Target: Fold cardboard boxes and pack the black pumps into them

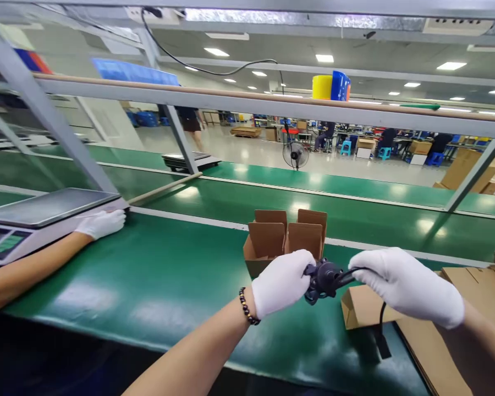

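In a white glove, my left hand [284, 283] is closed round one side of a black round part with a cable [325, 278], which looks like a small motor; its exact kind I cannot make out. My right hand [404, 286], also gloved, pinches the black cable close to that part. The cable's loose end hangs below the right hand with a flat dark connector or tag [383, 345]. Just beyond my left hand stand open small cardboard boxes [268, 239] with raised flaps. Under my right hand lies another small carton [367, 308].
A weighing scale [49, 212] sits at the left, with another person's gloved hand [103, 224] against it. Flattened cardboard [470, 297] is stacked at right. Metal uprights [181, 137] and a crossbar [239, 102] stand over the green worktop [160, 275]. A second scale [190, 160] is farther back.
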Motion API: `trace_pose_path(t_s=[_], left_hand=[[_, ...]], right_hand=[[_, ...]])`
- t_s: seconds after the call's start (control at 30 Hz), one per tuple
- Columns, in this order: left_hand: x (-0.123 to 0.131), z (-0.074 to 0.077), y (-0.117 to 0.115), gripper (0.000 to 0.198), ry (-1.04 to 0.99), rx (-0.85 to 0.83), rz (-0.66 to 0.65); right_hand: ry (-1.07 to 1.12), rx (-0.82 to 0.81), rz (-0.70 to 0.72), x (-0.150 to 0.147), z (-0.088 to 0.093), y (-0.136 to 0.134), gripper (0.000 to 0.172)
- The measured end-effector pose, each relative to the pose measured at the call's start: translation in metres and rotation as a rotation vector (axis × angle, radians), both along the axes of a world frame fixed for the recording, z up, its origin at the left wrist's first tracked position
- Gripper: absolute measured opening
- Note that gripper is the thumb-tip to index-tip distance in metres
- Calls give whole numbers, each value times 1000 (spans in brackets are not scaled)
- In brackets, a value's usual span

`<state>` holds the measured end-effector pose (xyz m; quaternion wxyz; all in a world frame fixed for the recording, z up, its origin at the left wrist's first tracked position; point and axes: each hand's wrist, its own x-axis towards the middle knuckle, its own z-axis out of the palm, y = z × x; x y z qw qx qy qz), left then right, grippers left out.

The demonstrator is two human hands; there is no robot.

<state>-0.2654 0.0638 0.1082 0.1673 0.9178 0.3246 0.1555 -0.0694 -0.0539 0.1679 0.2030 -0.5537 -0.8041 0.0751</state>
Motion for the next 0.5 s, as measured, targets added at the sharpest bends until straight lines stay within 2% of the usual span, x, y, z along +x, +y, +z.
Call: trace_pose_path(t_s=[0.13, 0.23, 0.33, 0.4, 0.5], left_hand=[[3, 5, 0, 18, 119, 56, -254], [2, 5, -4, 16, 63, -13, -447], [-1, 1, -7, 7, -214, -282, -497], [-2, -4, -7, 18, -496, -504, -438], [1, -14, -2, 41, -944, -791, -335]], right_hand=[[54, -4, 38, 7, -1, 12, 22], [229, -94, 69, 8, -11, 26, 18], [491, -322, 53, 8, -30, 39, 19], [649, -464, 38, 8, -47, 45, 28], [820, -574, 75, 6, -72, 45, 38]])
